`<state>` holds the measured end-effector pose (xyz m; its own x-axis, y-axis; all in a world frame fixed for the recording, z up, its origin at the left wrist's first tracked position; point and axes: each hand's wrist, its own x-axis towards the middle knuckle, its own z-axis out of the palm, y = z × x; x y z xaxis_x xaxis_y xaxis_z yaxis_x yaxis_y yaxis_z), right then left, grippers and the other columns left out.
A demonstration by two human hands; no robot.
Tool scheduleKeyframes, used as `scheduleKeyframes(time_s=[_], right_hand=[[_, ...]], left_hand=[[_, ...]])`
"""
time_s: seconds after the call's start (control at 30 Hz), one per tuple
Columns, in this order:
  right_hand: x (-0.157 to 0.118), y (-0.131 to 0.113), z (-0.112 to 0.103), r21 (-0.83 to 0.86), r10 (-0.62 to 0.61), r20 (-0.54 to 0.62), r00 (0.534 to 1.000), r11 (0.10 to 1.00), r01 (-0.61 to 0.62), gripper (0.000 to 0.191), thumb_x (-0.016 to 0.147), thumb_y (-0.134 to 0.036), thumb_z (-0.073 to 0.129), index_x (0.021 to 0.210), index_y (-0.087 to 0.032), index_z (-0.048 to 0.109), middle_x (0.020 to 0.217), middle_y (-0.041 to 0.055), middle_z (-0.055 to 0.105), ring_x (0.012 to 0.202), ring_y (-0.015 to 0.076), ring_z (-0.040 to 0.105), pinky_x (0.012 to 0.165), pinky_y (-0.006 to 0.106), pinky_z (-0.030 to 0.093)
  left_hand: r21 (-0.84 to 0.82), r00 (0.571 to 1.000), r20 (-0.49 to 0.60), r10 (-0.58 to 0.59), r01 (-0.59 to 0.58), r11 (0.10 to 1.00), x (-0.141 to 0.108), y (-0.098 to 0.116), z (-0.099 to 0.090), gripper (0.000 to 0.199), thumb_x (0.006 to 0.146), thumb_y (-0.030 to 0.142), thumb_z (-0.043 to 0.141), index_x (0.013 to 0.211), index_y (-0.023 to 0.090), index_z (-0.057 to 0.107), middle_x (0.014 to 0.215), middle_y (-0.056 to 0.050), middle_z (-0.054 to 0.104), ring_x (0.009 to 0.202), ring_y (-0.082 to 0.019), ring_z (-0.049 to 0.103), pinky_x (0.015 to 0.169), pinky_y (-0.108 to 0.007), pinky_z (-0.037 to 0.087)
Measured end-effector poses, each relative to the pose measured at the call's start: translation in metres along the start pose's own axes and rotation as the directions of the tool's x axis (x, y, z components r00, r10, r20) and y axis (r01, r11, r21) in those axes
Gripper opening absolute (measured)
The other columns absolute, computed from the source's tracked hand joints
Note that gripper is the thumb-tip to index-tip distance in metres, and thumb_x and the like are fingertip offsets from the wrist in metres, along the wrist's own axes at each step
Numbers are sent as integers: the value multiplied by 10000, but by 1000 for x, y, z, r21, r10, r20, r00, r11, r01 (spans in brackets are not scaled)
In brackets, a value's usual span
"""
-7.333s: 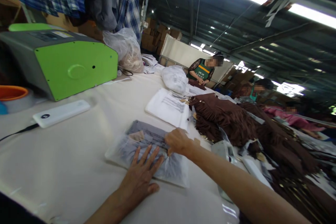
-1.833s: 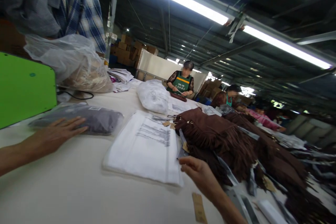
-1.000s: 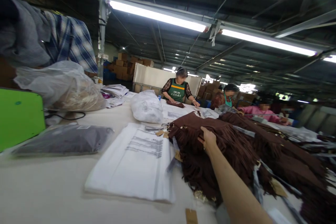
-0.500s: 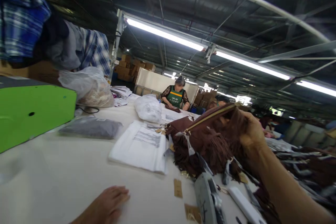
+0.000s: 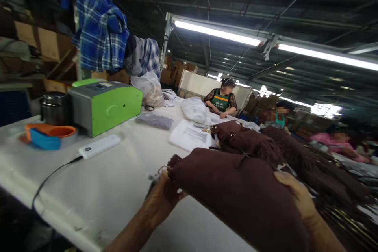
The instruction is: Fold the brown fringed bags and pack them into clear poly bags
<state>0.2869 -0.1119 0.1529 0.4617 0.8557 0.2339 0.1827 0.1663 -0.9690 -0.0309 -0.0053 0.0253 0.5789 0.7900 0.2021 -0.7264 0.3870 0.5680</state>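
A dark brown bag (image 5: pixel 233 185) is held up in front of me over the white table, its smooth flat side facing me. My left hand (image 5: pixel 165 195) is closed on its left corner, next to a small metal ring or clasp. At the bag's right side my right hand (image 5: pixel 295 191) grips the edge, thumb on top and fingers hidden underneath. Just behind it lie more brown fringed bags (image 5: pixel 251 141), heaped along the right of the table. A white printed plastic packet (image 5: pixel 189 136) lies flat beyond the held bag.
To the left on the table (image 5: pixel 141 153) stand a green and grey machine (image 5: pixel 115 106), a metal flask (image 5: pixel 54 108), orange and blue tape rolls (image 5: pixel 49 134) and a white corded device (image 5: pixel 100 146). Plastic-wrapped bundles (image 5: pixel 195 109) sit farther back. A co-worker (image 5: pixel 223 100) works across the table.
The bag has come off the heap toward me and now shows its plain side. My left hand has risen from the tabletop and taken its corner. The view has swung left.
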Motion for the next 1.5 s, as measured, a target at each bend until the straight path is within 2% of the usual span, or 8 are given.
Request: scheduleKeyframes(time_s=[0.13,0.47,0.63,0.73,0.87,1.0,1.23,1.5], right_hand=[[-10,24,21,-161,303,312,901,951,-264,266,621,-403,751,785,-194,732,758,90,723,773,284,691,736,398,552],[3,108,50,-826,25,138,990,554,101,278,810,-194,463,976,-143,680,1139,156,634,1115,316,554,1010,478,360],[-63,110,99,-715,-33,536,843,514,474,347,858,-303,549,1187,-232,634,1297,76,601,1212,256,524,1057,400,375],[-89,139,114,-737,19,601,799,401,544,550,785,-280,630,1328,-228,559,1401,97,534,1282,309,481,1075,464,371],[-82,175,108,-767,-41,596,802,264,584,606,796,-237,615,1382,-135,498,1398,150,527,1260,316,508,1043,450,429],[-63,173,106,-679,-86,720,689,121,724,531,814,-35,487,1337,-119,530,1303,145,610,1162,265,588,966,371,493],[-39,110,142,-798,259,593,762,64,599,583,864,-8,407,1425,-165,416,1201,185,647,993,267,663,761,328,524],[55,-11,104,-731,530,681,506,441,521,198,763,-273,633,925,-187,706,847,20,718,713,160,653,581,198,456]], left_hand=[[152,948,-277,157,-118,981,-19,26,-15,416,847,547,619,1169,283,631,1280,-40,639,1229,-277,553,1010,-436,485],[95,755,-651,76,-19,995,-74,18,-66,298,791,66,673,1041,223,635,1126,-49,695,969,-228,690,920,-489,550],[307,775,-632,18,228,924,-87,27,-70,306,760,245,732,1046,197,632,1111,-80,703,997,-262,682,858,-411,578],[763,832,-554,6,505,402,-100,35,-65,252,799,389,662,968,202,667,807,-45,733,738,-249,706,648,-344,579],[885,996,58,64,-21,-466,-90,26,-45,226,910,309,498,1034,257,680,1003,-46,723,962,-238,664,869,-363,511],[544,909,408,-89,-320,-776,-43,-3,-42,398,923,150,443,1309,194,533,1308,-101,608,1221,-260,540,1039,-433,392],[541,985,62,-163,-170,-824,4,31,-55,453,854,-5,418,1252,157,561,1190,-152,652,1038,-279,639,807,-388,503],[838,972,49,-231,-166,-521,52,168,24,208,927,300,442,868,193,610,874,-35,647,835,-202,584,695,-284,423]])
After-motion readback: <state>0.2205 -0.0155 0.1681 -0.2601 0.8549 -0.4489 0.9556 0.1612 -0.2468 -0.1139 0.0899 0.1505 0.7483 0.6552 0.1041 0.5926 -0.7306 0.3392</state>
